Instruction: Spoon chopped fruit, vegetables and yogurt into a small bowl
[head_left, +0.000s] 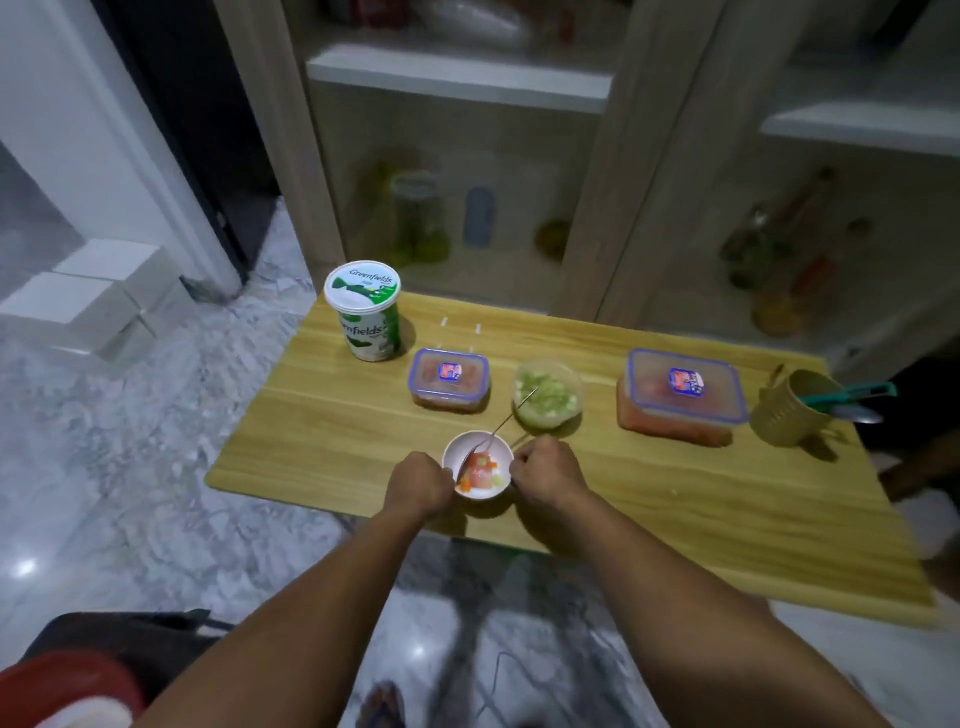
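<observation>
A small white bowl (485, 441) stands near the front edge of the wooden table (727, 499). It holds chopped red, orange and pale green pieces. A metal spoon (511, 415) leans in it, its handle pointing up and right, and no hand is on the handle. My left hand (421, 480) is closed against the bowl's left rim. My right hand (548, 470) is closed against its right rim. Behind the bowl are a lidded Greenfields yogurt tub (366, 312), a small lidded container (449, 382) of red pieces, a clear bowl (548, 397) of chopped green vegetable, and a larger lidded container (683, 397).
A tan mug (789, 410) with teal-handled utensils stands at the table's right end. A glass-fronted cabinet (467, 182) rises right behind the table. White boxes (88, 296) sit on the marble floor to the left. A red and black object (67, 680) lies at the bottom left.
</observation>
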